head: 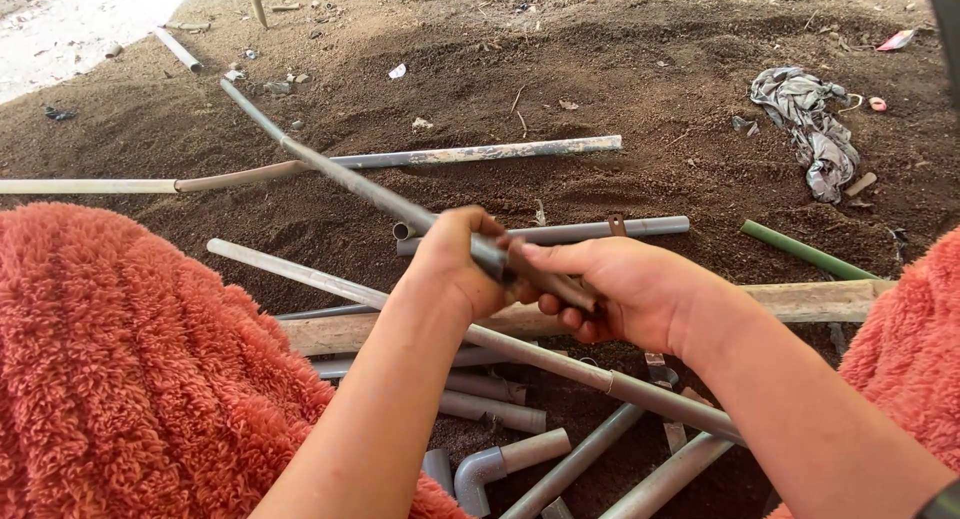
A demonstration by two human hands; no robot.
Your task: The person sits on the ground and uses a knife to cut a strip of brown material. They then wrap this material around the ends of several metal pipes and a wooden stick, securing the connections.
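1. Ground: loose brown soil (620, 89) under shade, with grey pipe offcuts and an elbow fitting (478, 471) nearest, a wooden plank (810, 299) behind them, and a crumpled rag (815, 129) farther off.
2. Grey pipe (340, 174): long, thin, dusty, slanting up and away to the left above the soil.
3. Left hand (455, 264) is wrapped around the pipe; right hand (625, 289) is closed on its near end.

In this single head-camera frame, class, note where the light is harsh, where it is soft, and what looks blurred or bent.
Head view: the pale ground strip at top left is overexposed; the soil lies in even shade with no hard shadows; both hands, left hand and right hand, and the grey pipe they grip are sharp; the fuzzy orange sleeve looms large at the edge; the rag stays readable.
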